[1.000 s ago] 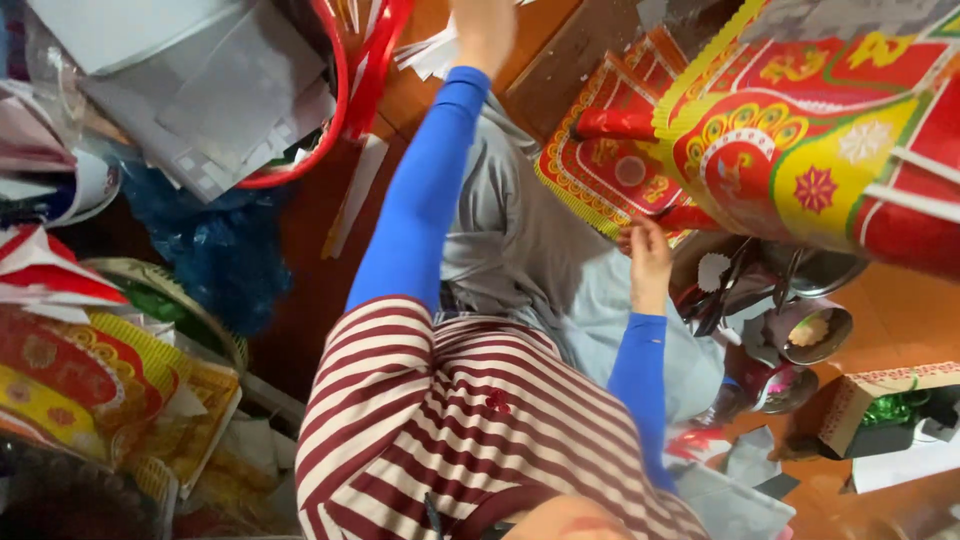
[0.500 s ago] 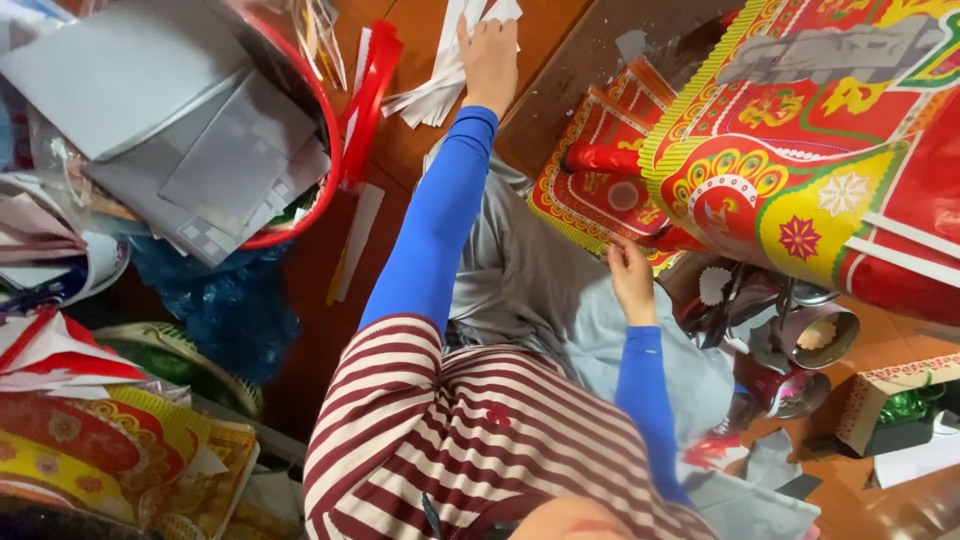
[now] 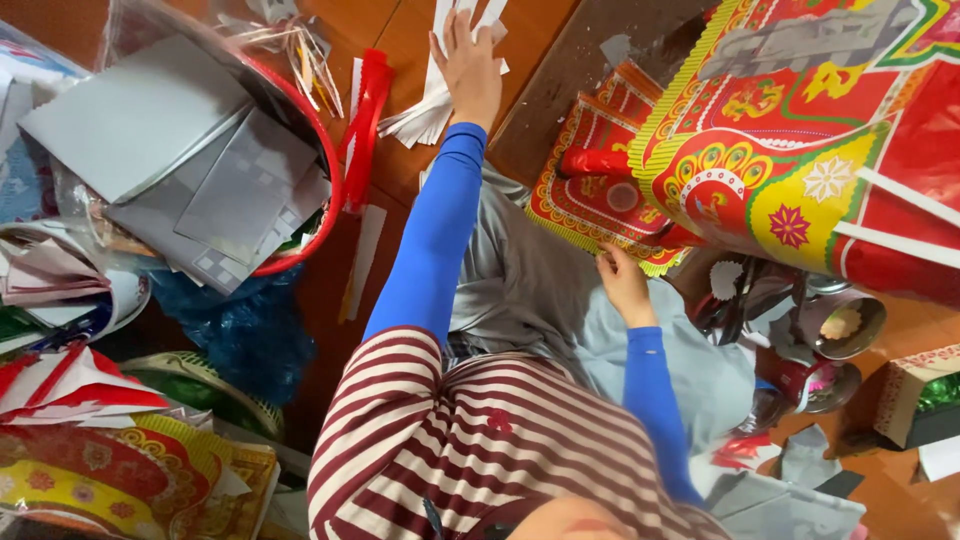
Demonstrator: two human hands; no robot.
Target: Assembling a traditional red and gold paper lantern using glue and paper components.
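My left hand [image 3: 466,66] is stretched far forward, its fingers spread flat on a bundle of white paper strips [image 3: 425,112] lying on the wooden floor. My right hand [image 3: 624,285] is close to my lap and pinches the yellow-fringed edge of a red and yellow patterned paper sheet [image 3: 590,205]. A red cylinder [image 3: 596,161] lies on that sheet. Both arms wear blue sleeves under a striped shirt. A large patterned paper piece [image 3: 800,150] with flower motifs rises just right of the sheet.
A red-rimmed basket [image 3: 325,190] of grey paper sheets stands at left, with red strips [image 3: 365,120] beside it. Blue plastic [image 3: 245,330] and stacked patterned papers [image 3: 120,470] lie at lower left. Metal bowls [image 3: 840,325], a small box [image 3: 915,395] and paper scraps lie at right.
The view has tipped, so everything sits lower in the picture. My left hand stays stretched out on the white strips. My right hand keeps its hold on the patterned sheet's edge.
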